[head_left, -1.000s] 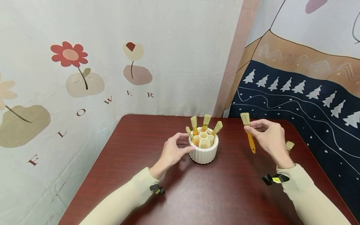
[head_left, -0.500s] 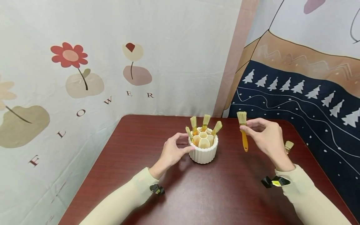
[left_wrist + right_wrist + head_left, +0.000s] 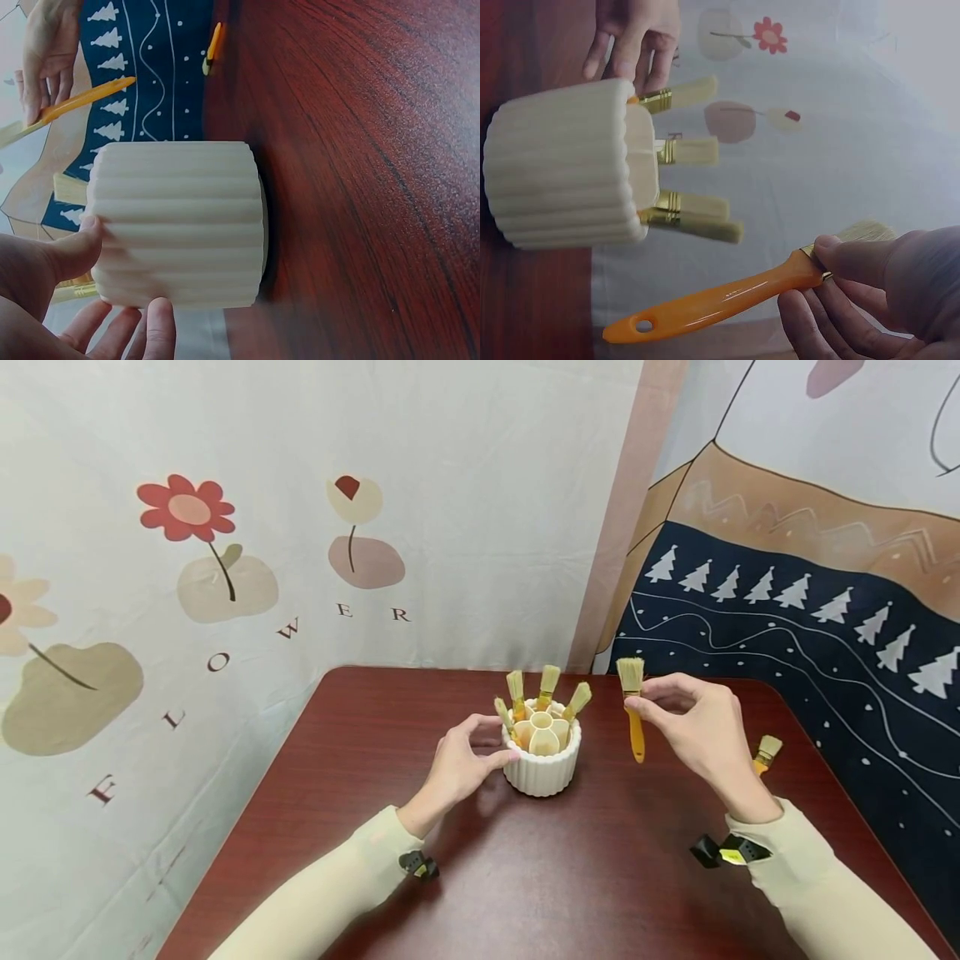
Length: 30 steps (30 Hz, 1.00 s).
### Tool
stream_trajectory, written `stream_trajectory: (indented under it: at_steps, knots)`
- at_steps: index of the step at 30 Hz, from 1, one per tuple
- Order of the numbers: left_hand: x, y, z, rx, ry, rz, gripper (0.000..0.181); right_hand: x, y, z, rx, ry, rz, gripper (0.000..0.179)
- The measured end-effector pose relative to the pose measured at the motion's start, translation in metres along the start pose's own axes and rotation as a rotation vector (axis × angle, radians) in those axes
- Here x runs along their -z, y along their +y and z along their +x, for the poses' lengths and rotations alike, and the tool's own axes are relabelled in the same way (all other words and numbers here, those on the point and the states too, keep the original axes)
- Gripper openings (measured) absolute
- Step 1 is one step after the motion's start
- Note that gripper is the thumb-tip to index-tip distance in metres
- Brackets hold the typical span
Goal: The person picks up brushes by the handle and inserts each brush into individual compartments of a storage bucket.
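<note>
A white ribbed holder point(image 3: 542, 774) with petal-shaped compartments stands upright on the table. Several paintbrushes point(image 3: 550, 683) stick up from its outer compartments, bristles on top. My left hand point(image 3: 459, 764) grips the holder's left side, thumb at the near rim and fingers round the far side; the left wrist view shows the thumb point(image 3: 84, 244) on its ribbed wall. To the right of the holder, my right hand point(image 3: 697, 720) pinches an orange-handled paintbrush point(image 3: 712, 304) near its metal band. That brush hangs above the table, bristles up and handle down, apart from the holder.
Another orange-handled paintbrush point(image 3: 768, 752) lies at the table's right side, partly hidden behind my right wrist. The dark red table point(image 3: 360, 735) ends at a printed wall cloth point(image 3: 465, 568) behind and a navy tree-patterned one point(image 3: 750, 618) at the right.
My right hand has moved left toward the holder with the paintbrush, which now hangs more upright. The brush at the right edge shows more. My left hand and the holder have stayed put.
</note>
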State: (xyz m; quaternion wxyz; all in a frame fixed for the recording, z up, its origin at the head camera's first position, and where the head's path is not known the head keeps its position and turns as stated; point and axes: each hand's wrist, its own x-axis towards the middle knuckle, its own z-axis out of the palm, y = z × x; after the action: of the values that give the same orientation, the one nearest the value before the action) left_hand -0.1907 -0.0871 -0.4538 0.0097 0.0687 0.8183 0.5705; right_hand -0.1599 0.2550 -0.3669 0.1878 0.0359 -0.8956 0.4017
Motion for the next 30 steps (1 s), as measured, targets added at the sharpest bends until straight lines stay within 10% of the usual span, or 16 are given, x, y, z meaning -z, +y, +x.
stream_trajectory:
  at_steps: [30]
  knots:
    - [-0.001,-0.001,0.0,-0.003,0.01,0.045,0.058,-0.025,-0.041,-0.002,0.136,-0.059,0.15,0.021]
